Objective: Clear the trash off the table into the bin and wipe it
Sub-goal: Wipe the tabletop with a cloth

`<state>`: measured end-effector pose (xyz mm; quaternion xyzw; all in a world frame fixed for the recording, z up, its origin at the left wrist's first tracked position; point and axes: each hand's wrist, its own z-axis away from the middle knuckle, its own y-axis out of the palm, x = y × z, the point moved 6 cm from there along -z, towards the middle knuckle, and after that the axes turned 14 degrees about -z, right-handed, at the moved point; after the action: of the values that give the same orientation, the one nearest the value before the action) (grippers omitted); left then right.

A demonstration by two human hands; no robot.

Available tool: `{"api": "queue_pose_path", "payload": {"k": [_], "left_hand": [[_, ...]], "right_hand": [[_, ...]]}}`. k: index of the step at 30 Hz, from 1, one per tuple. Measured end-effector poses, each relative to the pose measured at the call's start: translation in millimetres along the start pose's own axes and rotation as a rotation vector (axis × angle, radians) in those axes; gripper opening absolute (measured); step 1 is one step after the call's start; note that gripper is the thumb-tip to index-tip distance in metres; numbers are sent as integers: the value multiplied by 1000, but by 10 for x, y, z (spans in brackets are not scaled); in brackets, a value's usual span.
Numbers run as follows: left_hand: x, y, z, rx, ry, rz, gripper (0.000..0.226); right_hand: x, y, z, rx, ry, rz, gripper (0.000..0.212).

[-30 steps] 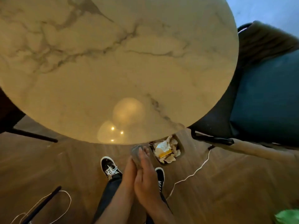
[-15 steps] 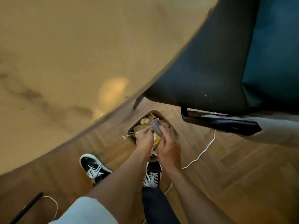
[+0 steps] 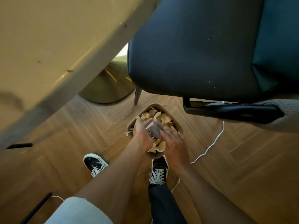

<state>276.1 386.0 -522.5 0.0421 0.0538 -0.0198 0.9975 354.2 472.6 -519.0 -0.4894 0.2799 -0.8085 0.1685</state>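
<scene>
Head view, hands (image 3: pixel 159 136) w/ grey crumpled cloth (image 3: pixel 155 127), bin (image 3: pixel 177 122) full

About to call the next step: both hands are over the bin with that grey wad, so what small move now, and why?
Probably part the hands: left hand and right hand hold the grey wad between them directly above the bin, already full of crumpled paper.

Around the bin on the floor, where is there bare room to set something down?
Bare wood floor lies left of the bin, toward the brass table base. Right is tighter: white cable, chair overhead. Near side is crowded by shoes and both hands.
</scene>
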Motion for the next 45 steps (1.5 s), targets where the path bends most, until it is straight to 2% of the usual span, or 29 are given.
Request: {"api": "queue_pose_path", "payload": {"k": [3, 6, 8, 10, 12, 14, 17, 20, 23, 25, 27, 29, 32, 34, 36, 38, 40, 43, 45], "left_hand": [[-25, -92, -21, -52, -20, -176, 55], [40, -112, 7, -67, -107, -327, 54], [88, -42, 57, -18, -134, -278, 51], [87, 9, 99, 12, -135, -105, 47], [23, -13, 106, -5, -60, -9, 46], [-13, -117, 85, -54, 22, -28, 43], [39, -260, 77, -122, 38, -123, 42], [125, -252, 138, -71, -57, -210, 51], [95, -147, 254, 57, -81, -68, 48], [33, -187, 262, 27, 15, -59, 46], [-31, -290, 281, -45, 129, -110, 45], [-62, -369, 321, -68, 151, -197, 48], [-22, -380, 483, -22, 64, -428, 57], [13, -345, 660, -15, 51, -550, 51], [10, -312, 824, -46, 103, -572, 40], [-39, -299, 994, -72, 173, -526, 37], [-80, -294, 1219, -65, 217, -495, 37], [-96, -313, 1610, -31, 258, -440, 37], [-73, -329, 1881, -1, 276, -408, 37]], "right_hand": [[-161, -77, 61, -76, 151, -39, 47], [38, -108, 69, -119, 92, -120, 45], [179, -48, 71, -88, 38, -172, 45], [251, 8, 70, -21, 7, -173, 47], [206, 71, 52, 24, 19, -111, 49], [122, 53, 23, -12, 109, -95, 47], [42, -25, 20, -150, 245, -234, 44], [185, -22, 119, -177, 113, -287, 43], [336, 97, 233, -54, -70, -232, 44], [273, 125, 245, -48, -49, -140, 43], [187, 32, 231, -137, 94, -167, 41], [195, -50, 257, -195, 152, -224, 42], [393, -141, 326, -175, 75, -239, 43], [531, -203, 395, -145, -1, -229, 43], [650, -277, 486, -109, -57, -253, 43], [750, -387, 597, -40, -15, -386, 48], [820, -545, 724, -35, 126, -595, 60], [876, -797, 922, -246, 434, -1048, 67], [954, -821, 1038, -260, 618, -1313, 64]]}}
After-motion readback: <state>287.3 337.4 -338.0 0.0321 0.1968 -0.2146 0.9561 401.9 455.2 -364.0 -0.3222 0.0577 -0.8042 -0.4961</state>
